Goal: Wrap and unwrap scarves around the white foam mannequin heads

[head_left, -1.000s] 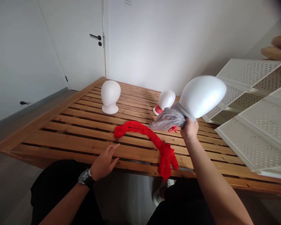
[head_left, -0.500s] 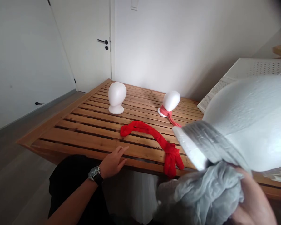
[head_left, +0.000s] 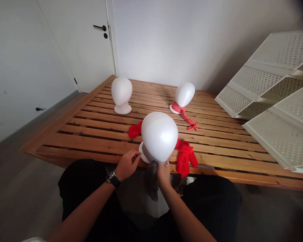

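A white foam mannequin head (head_left: pixel 159 135) stands near the front edge of the slatted wooden platform (head_left: pixel 96 139), with a grey scarf (head_left: pixel 151 173) around its neck hanging down over the edge. My right hand (head_left: pixel 163 173) grips the grey scarf just under the head. My left hand (head_left: pixel 127 164), with a wristwatch, touches the base of the head and the scarf at its left. A red scarf (head_left: pixel 184 156) lies on the slats behind the head, partly hidden by it.
Two more foam heads stand farther back: a bare one (head_left: pixel 121 94) on the left and one with a pink scarf (head_left: pixel 183 96) on the right. White perforated shelf panels (head_left: pixel 275 101) lean over the right side. A white door (head_left: pixel 91 43) is behind.
My right hand brought the grey-scarfed head from up close to the camera down onto the platform's front edge. My left hand moved off the slats to the head's base.
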Demonstrator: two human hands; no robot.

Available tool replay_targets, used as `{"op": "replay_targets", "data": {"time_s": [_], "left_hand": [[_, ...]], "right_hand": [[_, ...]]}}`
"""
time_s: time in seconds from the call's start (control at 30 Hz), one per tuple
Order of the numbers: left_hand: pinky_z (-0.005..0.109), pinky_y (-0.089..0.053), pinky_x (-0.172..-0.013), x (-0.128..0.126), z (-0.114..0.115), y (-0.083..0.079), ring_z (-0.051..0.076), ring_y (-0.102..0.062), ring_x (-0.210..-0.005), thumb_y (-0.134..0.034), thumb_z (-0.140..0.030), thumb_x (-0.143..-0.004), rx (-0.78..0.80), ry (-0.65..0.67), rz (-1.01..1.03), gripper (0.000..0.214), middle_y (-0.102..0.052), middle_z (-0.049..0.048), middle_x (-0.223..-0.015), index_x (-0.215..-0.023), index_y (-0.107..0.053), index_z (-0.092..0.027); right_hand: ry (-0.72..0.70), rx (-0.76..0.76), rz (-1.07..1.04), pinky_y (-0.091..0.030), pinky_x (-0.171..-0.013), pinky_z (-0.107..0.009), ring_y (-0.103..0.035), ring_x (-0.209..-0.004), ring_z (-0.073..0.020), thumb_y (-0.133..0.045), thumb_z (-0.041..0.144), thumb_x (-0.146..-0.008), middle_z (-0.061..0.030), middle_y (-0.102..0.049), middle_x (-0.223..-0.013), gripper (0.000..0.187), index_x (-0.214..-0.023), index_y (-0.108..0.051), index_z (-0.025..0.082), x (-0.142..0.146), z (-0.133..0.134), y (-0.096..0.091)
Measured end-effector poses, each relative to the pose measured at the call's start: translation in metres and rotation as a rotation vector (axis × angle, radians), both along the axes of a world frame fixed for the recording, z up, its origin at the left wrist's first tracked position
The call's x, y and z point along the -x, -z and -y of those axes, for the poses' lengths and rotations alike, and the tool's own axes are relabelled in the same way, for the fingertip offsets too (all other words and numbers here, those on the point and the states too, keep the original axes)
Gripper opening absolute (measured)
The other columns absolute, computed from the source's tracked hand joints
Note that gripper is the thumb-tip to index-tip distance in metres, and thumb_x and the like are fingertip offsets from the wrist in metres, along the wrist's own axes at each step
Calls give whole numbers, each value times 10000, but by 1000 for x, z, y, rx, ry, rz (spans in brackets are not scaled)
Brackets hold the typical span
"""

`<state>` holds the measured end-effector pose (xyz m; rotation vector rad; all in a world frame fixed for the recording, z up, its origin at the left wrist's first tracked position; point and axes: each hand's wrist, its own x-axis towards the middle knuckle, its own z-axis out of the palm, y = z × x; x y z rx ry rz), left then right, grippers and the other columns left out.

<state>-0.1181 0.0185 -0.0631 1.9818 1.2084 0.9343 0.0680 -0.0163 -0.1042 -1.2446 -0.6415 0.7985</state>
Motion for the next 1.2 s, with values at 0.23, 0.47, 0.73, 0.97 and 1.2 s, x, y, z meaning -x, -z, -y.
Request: {"op": "replay_targets", "data": {"time_s": [0.23, 0.47, 0.73, 0.97, 1.2], "left_hand": [[379, -522, -905, -32, 14, 11, 271, -728, -1015, -584, -409, -983, 395, 19, 163, 287, -795, 90, -1089, -1051, -768, -199], [381, -542, -959, -44, 28, 12, 271, -711, -1105, -795, -478, -835, 670, 44, 582, 553, -768, 113, -1162, -1264, -613, -181], [382, -535, -912, -61, 30, 14, 258, -708, -1009, -807, -514, -815, 594, -195, 479, 539, -760, 122, -1101, -1157, -579, -165], [408, -501, -1030, -64, 38, 22, 286, -667, -1193, -703, -520, -933, 506, -90, 398, 496, -721, 121, -1304, -1300, -640, -193], [455, -423, -1183, -51, 36, 17, 316, -573, -1378, -673, -547, -954, 615, 182, 378, 580, -642, 137, -1462, -1415, -601, -203]], "right_hand": [[-216, 99, 49, -533, -1001, -417, -673, -1094, -274, -771, 398, -798, -128, -743, -1207, 510, -1231, -652, 157, 18, 18, 8], [-489, 114, 285, -452, -1135, -424, -581, -1268, -268, -684, 262, -857, -108, -605, -1366, 537, -1382, -580, 219, 14, 49, -18], [-464, 113, 154, -425, -1125, -407, -584, -1191, -274, -599, 404, -913, -84, -662, -1186, 281, -1032, -768, 212, -5, 37, -23], [-423, 340, -161, -522, -873, -359, -679, -959, -293, -767, 576, -771, -66, -752, -878, 434, -966, -769, 189, -10, 26, -23], [-469, 352, -406, -500, -696, -297, -707, -872, -258, -815, 506, -723, -70, -790, -915, 386, -952, -758, 200, -14, 20, -12]]}}
